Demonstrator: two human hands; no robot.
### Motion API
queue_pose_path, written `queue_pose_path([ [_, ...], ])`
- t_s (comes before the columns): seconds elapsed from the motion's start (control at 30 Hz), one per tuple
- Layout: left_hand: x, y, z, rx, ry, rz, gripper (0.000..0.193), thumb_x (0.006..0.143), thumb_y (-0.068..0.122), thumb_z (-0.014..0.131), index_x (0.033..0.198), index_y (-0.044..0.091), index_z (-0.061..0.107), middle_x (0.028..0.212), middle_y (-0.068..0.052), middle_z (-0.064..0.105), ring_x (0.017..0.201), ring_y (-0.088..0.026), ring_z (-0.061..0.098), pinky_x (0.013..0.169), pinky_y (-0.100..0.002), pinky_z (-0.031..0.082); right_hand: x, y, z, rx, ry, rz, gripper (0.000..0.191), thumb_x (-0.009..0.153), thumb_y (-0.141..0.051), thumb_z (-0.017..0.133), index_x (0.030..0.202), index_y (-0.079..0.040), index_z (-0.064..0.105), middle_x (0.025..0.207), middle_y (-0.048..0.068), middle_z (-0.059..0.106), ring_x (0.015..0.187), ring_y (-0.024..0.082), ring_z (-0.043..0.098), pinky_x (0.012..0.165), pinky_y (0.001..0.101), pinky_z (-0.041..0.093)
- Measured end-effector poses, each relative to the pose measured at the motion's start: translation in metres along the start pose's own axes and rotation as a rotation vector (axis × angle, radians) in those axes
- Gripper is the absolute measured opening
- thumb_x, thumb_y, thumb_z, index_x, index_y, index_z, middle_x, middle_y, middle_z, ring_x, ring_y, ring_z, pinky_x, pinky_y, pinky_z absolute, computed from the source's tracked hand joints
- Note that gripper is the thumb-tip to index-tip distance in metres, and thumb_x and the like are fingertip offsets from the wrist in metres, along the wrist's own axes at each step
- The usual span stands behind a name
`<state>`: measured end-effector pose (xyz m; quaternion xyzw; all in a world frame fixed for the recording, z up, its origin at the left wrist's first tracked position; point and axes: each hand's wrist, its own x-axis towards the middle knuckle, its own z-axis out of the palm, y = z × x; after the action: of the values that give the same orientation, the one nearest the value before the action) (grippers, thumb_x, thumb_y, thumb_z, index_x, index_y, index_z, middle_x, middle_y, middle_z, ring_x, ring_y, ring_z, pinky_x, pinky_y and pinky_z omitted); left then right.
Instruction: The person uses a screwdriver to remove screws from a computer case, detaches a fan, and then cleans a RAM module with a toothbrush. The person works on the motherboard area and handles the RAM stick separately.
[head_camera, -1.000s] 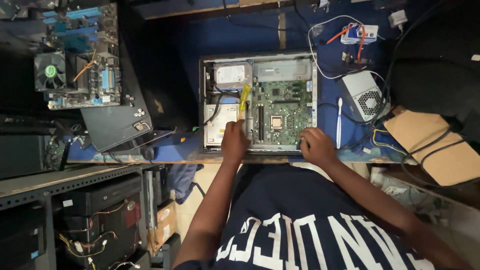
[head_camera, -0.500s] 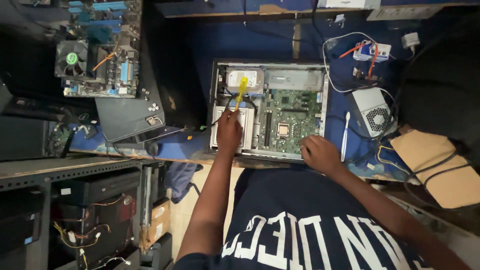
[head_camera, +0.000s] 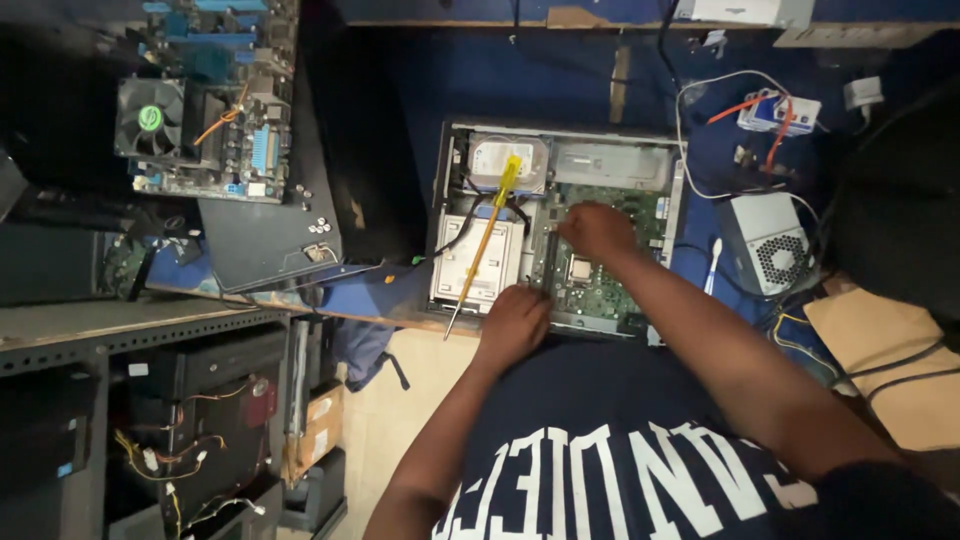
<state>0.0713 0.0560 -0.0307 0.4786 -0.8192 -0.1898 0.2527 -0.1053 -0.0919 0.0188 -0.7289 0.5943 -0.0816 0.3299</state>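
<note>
An open desktop computer case (head_camera: 676, 200) lies flat on a blue table, with its green motherboard (head_camera: 600, 285) exposed. A yellow-handled screwdriver (head_camera: 488, 232) lies slantwise across the silver drive cage (head_camera: 478, 265), free of both hands. A hard drive (head_camera: 505, 160) sits at the case's far left. My left hand (head_camera: 513, 322) rests at the case's near edge, between the drive cage and the motherboard, fingers curled down. My right hand (head_camera: 597, 230) reaches onto the far part of the motherboard, fingertips pressed down. What the fingertips touch is hidden.
A second motherboard with a fan (head_camera: 205, 110) lies at the far left beside a dark panel (head_camera: 265, 240). A grey power supply (head_camera: 770, 245), white and orange cables (head_camera: 760, 105) and a cardboard piece (head_camera: 880, 360) lie right. Shelves with computer parts (head_camera: 180, 420) stand lower left.
My left hand has let go of the screwdriver and slid back to the case's near edge. My right hand moved from the near edge up onto the motherboard.
</note>
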Motion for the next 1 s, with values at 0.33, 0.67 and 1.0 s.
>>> queue_pose_path([
  [0.33,-0.01,-0.005,0.021,0.134,-0.137,-0.053,0.041,0.095,0.042,0.061,0.109,0.006,0.075,0.122,-0.013,0.069,0.122,-0.032,0.06,0.114,-0.045,0.038,0.025,0.011,0.01,-0.081,-0.138,0.109,0.04,0.082,-0.051,0.079,0.082,-0.012,0.072,0.083,0.013,0.073,0.08,0.033,0.07,0.072,0.0498,0.053],
  [0.67,-0.011,-0.005,0.026,0.148,-0.17,-0.088,0.044,0.096,0.044,0.062,0.105,0.004,0.078,0.121,-0.013,0.069,0.124,-0.031,0.059,0.119,-0.042,0.035,0.025,0.013,0.026,-0.196,-0.074,0.017,0.031,0.087,-0.044,0.074,0.086,-0.013,0.073,0.088,0.014,0.074,0.083,0.035,0.07,0.076,0.0517,0.052],
  [1.0,-0.008,-0.004,0.024,0.166,-0.221,-0.12,0.041,0.099,0.041,0.058,0.096,0.007,0.08,0.111,-0.01,0.073,0.117,-0.027,0.063,0.12,-0.04,0.034,0.023,0.008,0.026,-0.115,-0.001,0.077,0.035,0.089,-0.046,0.073,0.09,-0.012,0.071,0.089,0.015,0.074,0.084,0.038,0.071,0.072,0.052,0.053],
])
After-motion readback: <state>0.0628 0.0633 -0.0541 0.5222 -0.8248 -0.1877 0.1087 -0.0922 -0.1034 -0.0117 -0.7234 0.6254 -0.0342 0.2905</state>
